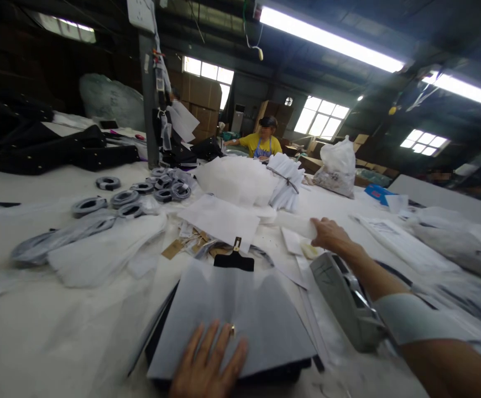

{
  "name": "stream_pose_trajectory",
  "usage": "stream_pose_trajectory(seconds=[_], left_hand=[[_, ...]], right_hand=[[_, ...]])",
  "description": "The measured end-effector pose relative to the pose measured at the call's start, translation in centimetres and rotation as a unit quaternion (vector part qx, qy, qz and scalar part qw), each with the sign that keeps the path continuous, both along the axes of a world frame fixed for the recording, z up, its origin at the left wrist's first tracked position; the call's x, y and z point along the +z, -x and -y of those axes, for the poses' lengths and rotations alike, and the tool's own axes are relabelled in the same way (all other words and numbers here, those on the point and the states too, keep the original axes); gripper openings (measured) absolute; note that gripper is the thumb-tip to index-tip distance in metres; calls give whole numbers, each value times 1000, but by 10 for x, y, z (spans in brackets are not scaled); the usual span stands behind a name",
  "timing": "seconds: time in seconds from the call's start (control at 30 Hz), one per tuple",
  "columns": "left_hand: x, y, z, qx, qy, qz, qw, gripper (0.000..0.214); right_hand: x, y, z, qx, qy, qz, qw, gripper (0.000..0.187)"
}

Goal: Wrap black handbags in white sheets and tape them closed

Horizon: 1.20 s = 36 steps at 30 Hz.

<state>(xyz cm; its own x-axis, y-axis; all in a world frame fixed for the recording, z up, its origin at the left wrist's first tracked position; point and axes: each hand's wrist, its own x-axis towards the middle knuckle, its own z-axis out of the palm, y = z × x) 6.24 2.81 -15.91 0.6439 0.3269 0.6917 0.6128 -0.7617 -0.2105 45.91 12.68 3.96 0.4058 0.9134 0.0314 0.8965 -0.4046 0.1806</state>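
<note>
My left hand (209, 362) lies flat with fingers spread on a thin white sheet (261, 315). That sheet covers a black bag (280, 373), whose dark edges show below it. A black flap with a metal clasp (234, 261) sticks out at the far end. My right hand (329, 235) reaches forward, its fingers closed at the edge of a white sheet (294, 223) on the table. Beneath my right forearm stands a grey tape dispenser (340, 298).
Coiled grey straps (130, 198) lie at left. White sheets are piled (234, 179) ahead, beside a tied white bundle (284, 182). Black bag pieces (58, 149) lie beyond, near a post (148, 99). A stuffed plastic bag (335, 166) stands right. A person in yellow (265, 145) sits across.
</note>
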Motion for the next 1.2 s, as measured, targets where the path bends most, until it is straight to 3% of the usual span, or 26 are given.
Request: stream_pose_trajectory(seconds=[0.1, 0.2, 0.27, 0.37, 0.47, 0.6, 0.73, 0.9, 0.97, 1.07, 1.13, 1.2], left_hand=[[13, 3, 8, -1, 65, -1, 998, 51], [18, 2, 12, -4, 91, -17, 996, 54], [19, 1, 13, 1, 96, -17, 995, 53], [18, -1, 15, 5, 108, -5, 994, 51], [19, -3, 17, 11, 154, -17, 988, 50], [21, -4, 19, 9, 174, -22, 985, 49], [22, -2, 19, 15, 166, -7, 986, 50], [19, 1, 14, -3, 99, -8, 995, 52], [14, 0, 12, -1, 84, 8, 996, 51], [8, -3, 12, 3, 79, 23, 997, 51], [7, -3, 13, 5, 86, 23, 996, 52], [9, -2, 13, 10, 97, 20, 995, 53]], right_hand=[[20, 7, 46, 23, -93, -44, 994, 82], [12, 54, 88, 147, -143, -208, 956, 83], [-8, 101, 110, 237, -92, -283, 925, 80], [-39, 161, 128, 317, -1, -318, 893, 77], [-59, 187, 131, 344, 48, -290, 892, 69], [-66, 184, 130, 357, 88, -262, 893, 59], [-63, 179, 128, 355, 93, -297, 882, 58], [-56, 145, 110, 298, -26, -371, 879, 59], [-56, 119, 98, 259, -86, -352, 895, 57], [-60, 89, 83, 169, -146, -248, 942, 57], [-62, 90, 78, 158, -181, -184, 953, 52], [-62, 110, 77, 216, -196, -187, 938, 35]])
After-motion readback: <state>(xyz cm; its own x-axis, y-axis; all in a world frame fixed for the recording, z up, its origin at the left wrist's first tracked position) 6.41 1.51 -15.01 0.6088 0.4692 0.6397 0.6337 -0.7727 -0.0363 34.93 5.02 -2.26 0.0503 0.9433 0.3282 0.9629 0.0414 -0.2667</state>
